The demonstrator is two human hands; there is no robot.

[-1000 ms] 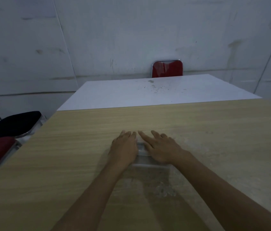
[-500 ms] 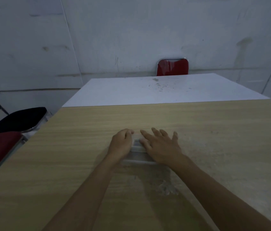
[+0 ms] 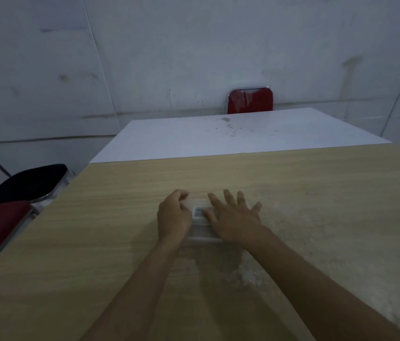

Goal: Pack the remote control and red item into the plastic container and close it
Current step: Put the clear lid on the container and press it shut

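Both hands on plastic container [image 3: 200, 219], mid wooden table [image 3: 317, 217].

No brand or writing readable; pic too dim. Container seen as clear, low, rectangular, lid on, contents not made out. Left hand [image 3: 173, 215] curled round its left edge, gripping. Right hand [image 3: 233, 217] laid flat on lid, fingers spread, nothing grasped. Red chair [image 3: 250, 100] seen at far wall.

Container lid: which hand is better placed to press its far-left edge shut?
Left, probably. The left hand curls over the plastic container at its left rim, fingertips near the far corner. The right hand lies flat, spread over the right side.
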